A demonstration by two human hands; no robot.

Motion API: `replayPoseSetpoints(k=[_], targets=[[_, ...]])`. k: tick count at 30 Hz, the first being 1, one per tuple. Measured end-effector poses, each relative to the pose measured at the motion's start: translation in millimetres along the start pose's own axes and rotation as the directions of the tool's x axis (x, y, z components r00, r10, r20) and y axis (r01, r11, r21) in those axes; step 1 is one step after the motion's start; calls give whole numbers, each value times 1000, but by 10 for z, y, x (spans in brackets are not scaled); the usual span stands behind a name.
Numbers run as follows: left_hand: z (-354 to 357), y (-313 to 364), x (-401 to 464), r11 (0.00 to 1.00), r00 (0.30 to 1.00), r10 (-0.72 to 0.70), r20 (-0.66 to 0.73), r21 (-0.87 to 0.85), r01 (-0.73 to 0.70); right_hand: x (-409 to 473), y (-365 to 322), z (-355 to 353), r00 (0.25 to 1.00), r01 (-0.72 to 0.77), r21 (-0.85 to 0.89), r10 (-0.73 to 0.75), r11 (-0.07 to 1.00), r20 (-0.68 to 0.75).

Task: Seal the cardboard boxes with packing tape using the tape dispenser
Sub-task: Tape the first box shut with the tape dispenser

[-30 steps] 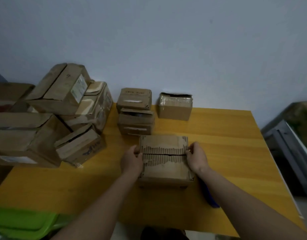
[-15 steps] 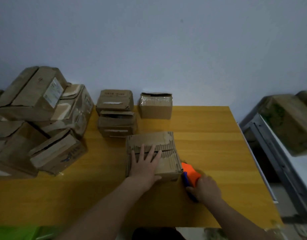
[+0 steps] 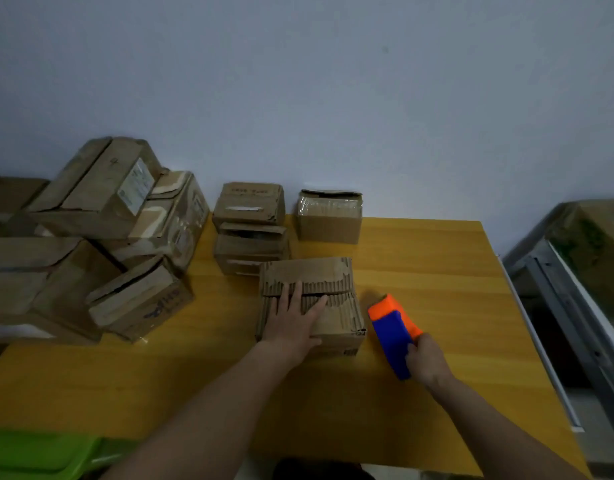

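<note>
1. The box (image 3: 310, 299) being worked on sits on the yellow bench (image 3: 437, 271), its two torn top flaps folded shut and meeting in a seam across the top.
2. The left hand (image 3: 293, 322) lies flat, palm down, on the near half of the box's top. Its fingers are straight and spread, the tips reaching the flap seam; this grip is fully open and clasps nothing, only pressing on the cardboard.
3. The left forearm runs from the lower edge of the view up and right to the box's near side.
4. The tape dispenser (image 3: 394, 336), blue with an orange front, is just right of the box, apart from it, its orange end pointing away from the person.
5. The right hand (image 3: 425, 362) has its grip closed round the dispenser's near end, fingers curled over it, the wrist bent left toward the box.
6. Whether the dispenser touches the bench cannot be told.
7. Behind the box stand two small stacked boxes (image 3: 250, 226) and a taped box (image 3: 330, 216); left of the box is a pile of larger boxes (image 3: 101, 230).
</note>
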State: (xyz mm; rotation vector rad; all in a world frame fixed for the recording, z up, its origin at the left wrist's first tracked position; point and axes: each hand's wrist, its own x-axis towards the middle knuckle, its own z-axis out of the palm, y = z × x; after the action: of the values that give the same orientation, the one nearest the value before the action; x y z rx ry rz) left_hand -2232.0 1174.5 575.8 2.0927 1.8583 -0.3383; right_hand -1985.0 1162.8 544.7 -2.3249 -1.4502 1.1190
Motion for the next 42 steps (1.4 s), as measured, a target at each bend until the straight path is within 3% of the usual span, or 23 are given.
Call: replayPoseSetpoints(k=[7,10,12,13,15,17,21,23,27,32,35,38,42], targets=[[-38,-51,67,999,999,-32,-43,-9,32,10,-449,-439,985,120,403,-59,907,-160],[-141,-37,44,994,999,-37,14,-107,38,-21,-574,-572,957,224,406,-122,886,-262],[-281,38,22,954,998,-64,-12,-294,57,-35,-641,-633,937,293,365,-189,884,-294],[-378,96,15,891,993,-106,-56,-448,70,-39,-671,-657,926,330,351,-227,876,-302],[-604,219,8,669,976,-187,-109,-742,46,-44,-729,-695,908,379,332,-279,864,-312],[-809,350,-11,437,978,-197,-65,-899,28,-44,-802,-726,893,411,311,-310,857,-325],[-1046,448,-11,-152,985,-132,112,-984,91,-49,-960,-776,864,446,223,-352,867,-359],[-1095,422,-19,-276,986,-81,145,-954,117,-65,-1024,-789,852,442,168,-353,881,-387],[-1143,310,-44,-320,986,-58,158,-938,131,-123,-1205,-838,845,445,59,-397,894,-358],[-1238,58,-67,-371,986,-41,164,-918,137,-191,-1417,-966,885,460,50,-462,887,58],[-1274,-33,-63,-345,990,-58,130,-933,102,-198,-1555,-998,855,493,56,-496,868,151],[-1265,-109,-37,-311,979,-179,97,-950,37,-237,-1698,-990,818,529,32,-520,848,245],[-1261,-295,-31,-167,949,-313,31,-986,-22,-298,-1847,-918,761,524,131,-532,842,372]])
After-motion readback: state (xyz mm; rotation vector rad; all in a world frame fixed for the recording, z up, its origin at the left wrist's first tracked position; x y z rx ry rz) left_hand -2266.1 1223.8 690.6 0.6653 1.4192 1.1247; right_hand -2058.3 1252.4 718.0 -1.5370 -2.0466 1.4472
